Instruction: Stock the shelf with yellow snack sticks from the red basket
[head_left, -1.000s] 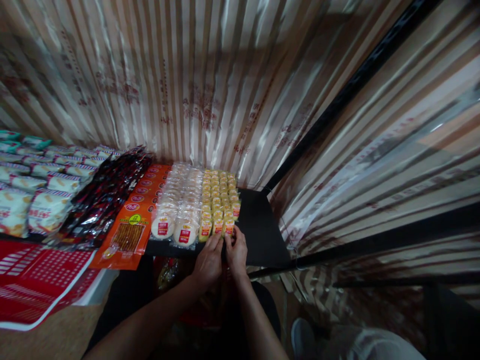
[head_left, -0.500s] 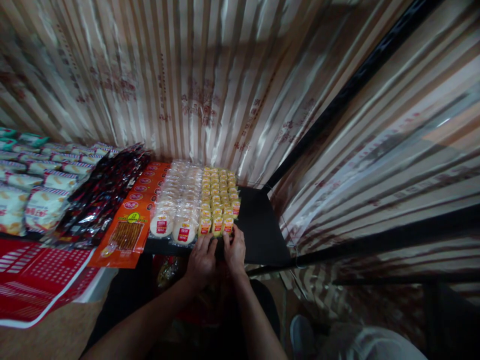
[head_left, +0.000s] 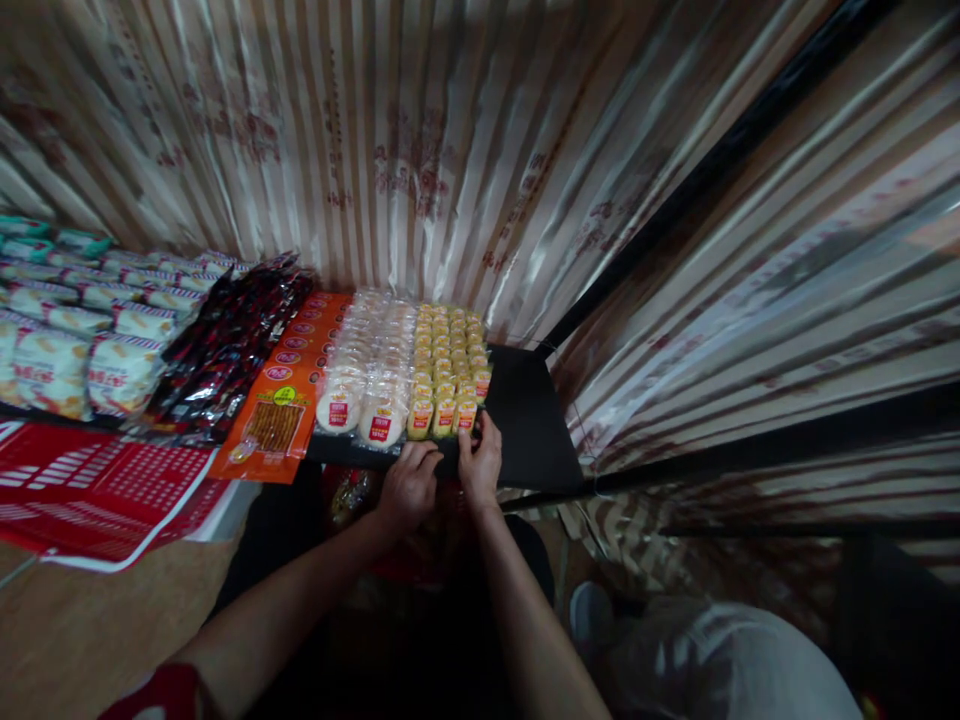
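Rows of small yellow snack packets (head_left: 444, 413) with red and white labels stand on a black shelf (head_left: 532, 425). My right hand (head_left: 482, 465) is at the front right packet, its thumb at the packet's lower front and its bent fingers by the right side. Just left of it, my left hand (head_left: 409, 490) rests at the shelf's front edge below the packets. Its fingers are bent and a little apart, with nothing visible in them. Beside the yellow rows are clear-wrapped round white crackers (head_left: 379, 420) with red labels.
Further left lie an orange snack bag (head_left: 274, 425), dark shiny packets (head_left: 217, 375) and white snack bags (head_left: 124, 370). A red and white perforated sheet or basket (head_left: 105, 495) is below. Striped curtain (head_left: 420, 150) hangs behind, with a black post (head_left: 645, 215) at right. Another person's grey-clad leg (head_left: 720, 650) is lower right.
My left hand has drawn back slightly from the yellow packets to the shelf edge. My right hand stays at the front right packet. The view has shifted, so the shelf appears higher.
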